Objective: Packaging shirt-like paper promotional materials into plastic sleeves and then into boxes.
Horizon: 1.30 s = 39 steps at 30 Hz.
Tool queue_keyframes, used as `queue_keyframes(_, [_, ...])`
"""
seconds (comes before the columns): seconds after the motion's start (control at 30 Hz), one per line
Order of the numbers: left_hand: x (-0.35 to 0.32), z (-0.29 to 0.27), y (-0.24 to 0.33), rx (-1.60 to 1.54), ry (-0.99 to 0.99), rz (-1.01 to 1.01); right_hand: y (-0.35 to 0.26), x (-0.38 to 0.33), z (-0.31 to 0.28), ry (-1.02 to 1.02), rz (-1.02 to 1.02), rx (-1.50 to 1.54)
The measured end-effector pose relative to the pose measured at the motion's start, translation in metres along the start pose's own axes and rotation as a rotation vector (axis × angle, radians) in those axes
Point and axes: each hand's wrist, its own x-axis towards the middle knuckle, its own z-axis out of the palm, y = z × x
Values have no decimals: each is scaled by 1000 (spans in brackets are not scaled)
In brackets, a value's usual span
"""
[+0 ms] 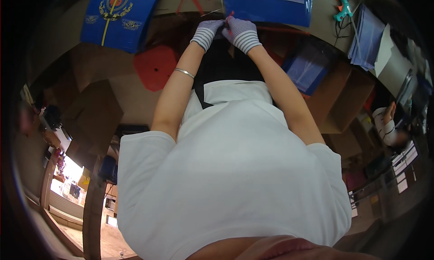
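Red strip (230, 16) | tip points away from wearer | full axis hidden | hands (241, 29): right gripping it, left unclear

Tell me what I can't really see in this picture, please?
All in the head view:
- Red piece at the hands: its full shape is hidden by the left hand and right hand.
- Blue sheet with the yellow stripe: top cut off by the upper edge.
- Blue panel: also cut off there.
- Other person: too small and dim near the right rim to tell what they're doing.
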Motion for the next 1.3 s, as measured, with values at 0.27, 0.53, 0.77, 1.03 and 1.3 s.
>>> queue_keyframes(0.27, [-28,5,41,-64,310,41,60,-59,-21,205,70,285])
queue_keyframes(0.53, [-44,3,41,-624,268,-248,54,-31,-15,286,-192,243])
queue_keyframes(0.77, [-31,1,36,-281,254,-151,1,-1,1,88,-125,-24])
queue_keyframes(1.03, [-25,-1,45,385,155,194,22,-30,-6,269,-93,146])
queue_keyframes(1.3, [-26,7,41,-769,85,-151,388,-366,-37,1153,906,505])
